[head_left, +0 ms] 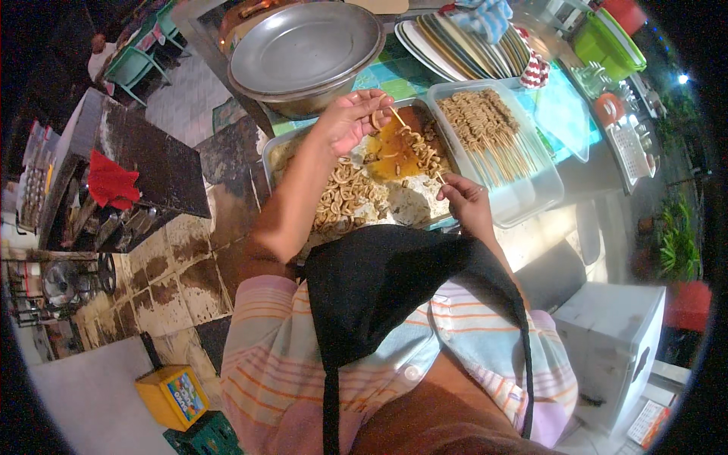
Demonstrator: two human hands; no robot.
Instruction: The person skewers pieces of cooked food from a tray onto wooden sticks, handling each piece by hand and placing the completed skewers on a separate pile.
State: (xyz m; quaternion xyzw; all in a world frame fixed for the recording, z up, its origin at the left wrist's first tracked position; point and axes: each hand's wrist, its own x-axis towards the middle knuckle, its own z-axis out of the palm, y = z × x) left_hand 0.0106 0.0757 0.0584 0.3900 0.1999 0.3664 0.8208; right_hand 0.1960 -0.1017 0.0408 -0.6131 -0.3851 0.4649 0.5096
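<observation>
In my right hand (466, 201) is the lower end of a thin wooden skewer, pinched between the fingers. Curled brown pieces, seemingly intestine (418, 148), are threaded along the skewer, which slants up to the left. My left hand (353, 121) is closed at the skewer's upper tip, with a curled piece (375, 120) at its fingers. Both hands are over a metal tray (265, 155) holding a heap of loose curled pieces (345, 193) and brownish-orange liquid (394, 155). To the right, a clear plastic container (531, 199) holds several filled skewers (485, 125) lying side by side.
Beyond the tray stands a large pot with a grey metal lid (311, 45). Stacked plates (455, 49) and a cloth (489, 19) lie at the back. A green bucket (607, 45) and a white basket (629, 152) stand far right. A dark table (152, 159) is at left.
</observation>
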